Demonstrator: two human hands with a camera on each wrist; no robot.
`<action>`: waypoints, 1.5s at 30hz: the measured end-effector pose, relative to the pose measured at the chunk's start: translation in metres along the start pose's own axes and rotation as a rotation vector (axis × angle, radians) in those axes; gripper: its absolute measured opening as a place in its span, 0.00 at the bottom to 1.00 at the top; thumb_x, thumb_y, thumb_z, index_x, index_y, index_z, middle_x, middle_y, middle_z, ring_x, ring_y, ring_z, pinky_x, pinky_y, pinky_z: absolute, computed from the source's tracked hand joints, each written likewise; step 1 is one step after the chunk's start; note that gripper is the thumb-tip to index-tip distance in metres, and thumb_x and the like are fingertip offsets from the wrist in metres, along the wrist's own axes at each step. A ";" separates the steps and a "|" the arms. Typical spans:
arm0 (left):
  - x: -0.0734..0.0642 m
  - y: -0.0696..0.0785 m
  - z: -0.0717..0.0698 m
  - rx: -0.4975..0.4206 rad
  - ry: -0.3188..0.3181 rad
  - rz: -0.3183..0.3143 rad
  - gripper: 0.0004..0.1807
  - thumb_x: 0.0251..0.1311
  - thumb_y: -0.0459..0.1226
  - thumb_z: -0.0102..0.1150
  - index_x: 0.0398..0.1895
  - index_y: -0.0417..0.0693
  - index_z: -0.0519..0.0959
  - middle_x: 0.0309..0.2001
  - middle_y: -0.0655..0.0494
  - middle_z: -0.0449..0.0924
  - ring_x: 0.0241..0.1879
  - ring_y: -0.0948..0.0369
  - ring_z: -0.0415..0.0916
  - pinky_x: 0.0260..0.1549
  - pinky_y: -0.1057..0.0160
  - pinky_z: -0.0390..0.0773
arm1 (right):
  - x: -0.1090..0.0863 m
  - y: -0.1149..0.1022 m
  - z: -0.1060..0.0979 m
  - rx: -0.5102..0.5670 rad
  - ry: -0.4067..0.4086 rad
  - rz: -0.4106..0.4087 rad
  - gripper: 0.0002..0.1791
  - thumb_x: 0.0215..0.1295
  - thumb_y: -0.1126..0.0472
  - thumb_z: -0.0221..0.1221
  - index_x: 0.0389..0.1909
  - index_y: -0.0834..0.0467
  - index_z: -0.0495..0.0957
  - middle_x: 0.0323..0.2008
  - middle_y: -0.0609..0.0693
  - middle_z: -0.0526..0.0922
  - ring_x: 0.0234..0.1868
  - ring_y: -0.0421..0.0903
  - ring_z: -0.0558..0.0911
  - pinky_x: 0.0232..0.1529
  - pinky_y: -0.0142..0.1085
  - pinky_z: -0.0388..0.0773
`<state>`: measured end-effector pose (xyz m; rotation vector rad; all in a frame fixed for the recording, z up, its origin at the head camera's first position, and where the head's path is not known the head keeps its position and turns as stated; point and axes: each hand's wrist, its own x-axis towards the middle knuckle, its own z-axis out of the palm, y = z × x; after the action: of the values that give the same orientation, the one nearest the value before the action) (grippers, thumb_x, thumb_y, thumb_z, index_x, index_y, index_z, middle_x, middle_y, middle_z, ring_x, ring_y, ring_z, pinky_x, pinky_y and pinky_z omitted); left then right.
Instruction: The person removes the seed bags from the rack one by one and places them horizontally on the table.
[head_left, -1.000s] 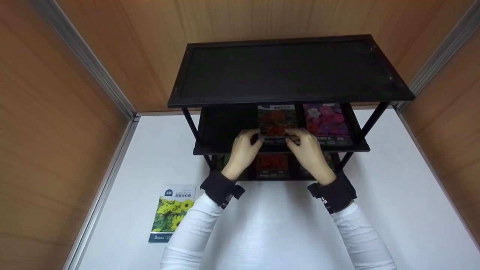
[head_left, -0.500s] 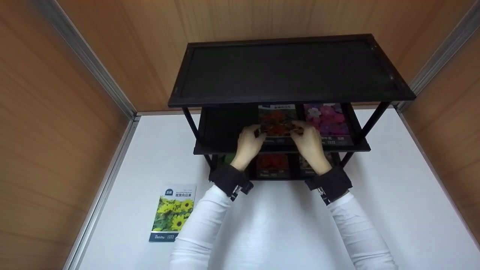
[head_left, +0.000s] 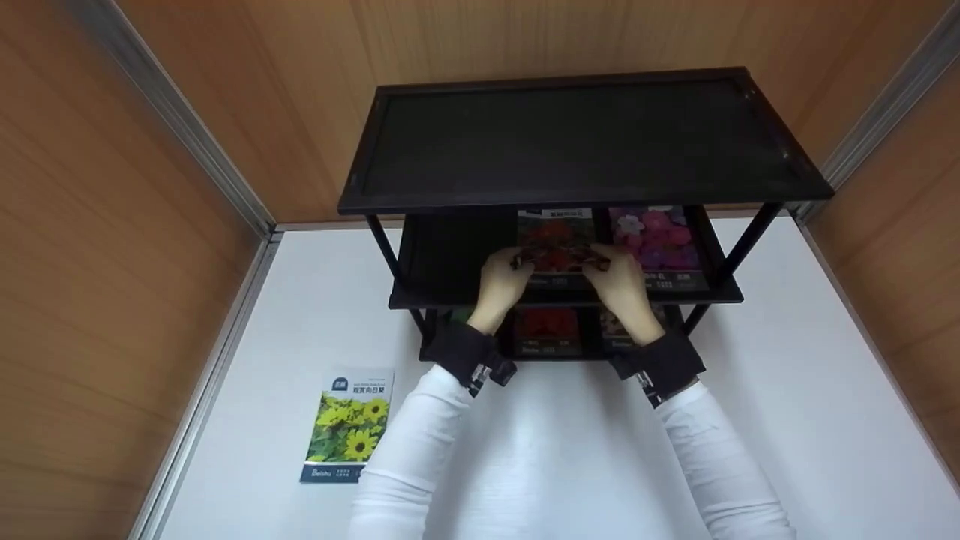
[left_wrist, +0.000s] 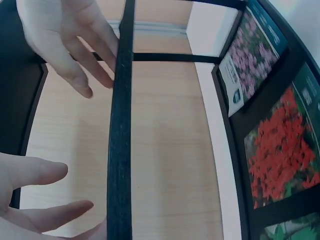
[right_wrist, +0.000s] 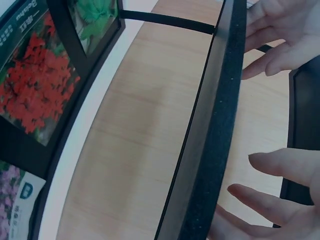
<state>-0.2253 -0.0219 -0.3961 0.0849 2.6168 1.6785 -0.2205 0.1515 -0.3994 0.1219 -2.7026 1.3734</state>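
Observation:
An orange-flower seed packet [head_left: 556, 229] lies on the middle tier of a black rack [head_left: 585, 142]. My left hand [head_left: 501, 286] is by the packet's left side, its fingertips over the lower part of the picture. From the right side my right hand [head_left: 619, 285] reaches over it in the same way. In the left wrist view, the thumb and fingers of the left hand [left_wrist: 40, 195] are spread apart. The right wrist view shows the right hand [right_wrist: 280, 195] likewise spread. The shelf's front bar hides the packet in both wrist views.
A pink-flower packet [head_left: 656, 244] lies right of the orange one. The bottom tier holds several packets, among them a red-flower packet [head_left: 547, 326]. A yellow-flower packet [head_left: 349, 427] lies on the white table [head_left: 555, 465]. Wooden walls [head_left: 150, 262] stand around.
Both hands have moved from the orange-flower packet's front corners farther in along its sides, the left also slightly rightward. Their fingers have loosened, and the packet lies nearly where it was.

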 end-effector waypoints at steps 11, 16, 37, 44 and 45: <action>0.050 -0.071 0.023 -0.121 0.091 -0.015 0.21 0.51 0.25 0.46 0.52 0.35 0.71 0.28 0.53 0.74 0.19 0.67 0.64 0.18 0.68 0.62 | 0.005 0.006 -0.012 0.300 -0.073 0.185 0.24 0.58 0.72 0.49 0.58 0.70 0.62 0.57 0.66 0.65 0.55 0.57 0.68 0.47 0.40 0.69; 0.140 -0.191 0.067 -0.146 0.112 -0.018 0.26 0.51 0.28 0.52 0.57 0.50 0.68 0.44 0.55 0.74 0.42 0.61 0.73 0.29 0.64 0.71 | 0.007 0.008 -0.015 0.347 -0.068 0.227 0.25 0.57 0.74 0.49 0.58 0.69 0.62 0.55 0.66 0.68 0.55 0.55 0.68 0.50 0.41 0.69; -0.010 0.001 -0.014 -0.262 0.034 -0.122 0.24 0.52 0.21 0.45 0.56 0.33 0.66 0.47 0.42 0.72 0.35 0.60 0.67 0.28 0.70 0.64 | -0.003 0.003 -0.017 0.468 -0.039 0.250 0.23 0.57 0.72 0.52 0.56 0.68 0.65 0.49 0.65 0.72 0.33 0.35 0.77 0.38 0.30 0.75; -0.020 0.001 -0.017 -0.273 0.053 -0.074 0.24 0.50 0.20 0.46 0.54 0.30 0.67 0.44 0.40 0.72 0.39 0.54 0.72 0.31 0.70 0.70 | -0.013 0.002 -0.017 0.526 -0.047 0.275 0.24 0.57 0.71 0.52 0.57 0.68 0.65 0.51 0.64 0.71 0.35 0.35 0.77 0.39 0.29 0.75; -0.021 0.002 -0.017 -0.270 0.058 -0.066 0.23 0.50 0.20 0.46 0.54 0.29 0.68 0.44 0.40 0.72 0.40 0.53 0.72 0.32 0.69 0.71 | -0.015 0.001 -0.017 0.531 -0.048 0.275 0.24 0.57 0.71 0.52 0.57 0.68 0.64 0.50 0.63 0.71 0.34 0.35 0.77 0.39 0.29 0.75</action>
<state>-0.2053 -0.0381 -0.3877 -0.0569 2.3729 2.0187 -0.2052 0.1660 -0.3927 -0.1843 -2.3826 2.1650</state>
